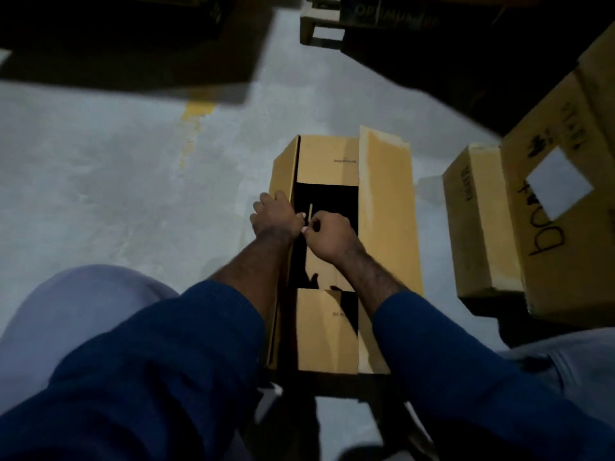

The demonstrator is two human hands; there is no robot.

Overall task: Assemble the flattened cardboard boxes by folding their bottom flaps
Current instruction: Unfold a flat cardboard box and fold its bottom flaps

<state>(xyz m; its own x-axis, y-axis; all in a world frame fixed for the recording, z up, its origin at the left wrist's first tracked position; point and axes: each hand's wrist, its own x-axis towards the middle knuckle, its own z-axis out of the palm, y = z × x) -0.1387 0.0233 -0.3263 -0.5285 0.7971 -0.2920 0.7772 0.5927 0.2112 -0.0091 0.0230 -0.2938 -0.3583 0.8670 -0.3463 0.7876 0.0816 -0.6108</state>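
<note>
A long brown cardboard box (pixel 386 227) stands on the grey floor in front of me with its flaps up. The two short end flaps (pixel 327 161) are folded inward, leaving a dark gap between them. The right long flap lies partly over the opening, and the left long flap (pixel 283 168) stands nearly upright. My left hand (pixel 274 216) grips the edge of that left flap, thumb on the inner side. My right hand (pixel 327 237) is curled over the dark gap and seems to pinch a thin flap edge beside my left thumb.
Two closed cardboard boxes (pixel 479 221) stand stacked to the right, the bigger one (pixel 562 227) bearing a white label and black writing. Dark stacked goods fill the top left and top right. A yellow floor mark (pixel 196 114) lies ahead. My knees frame the bottom of the view.
</note>
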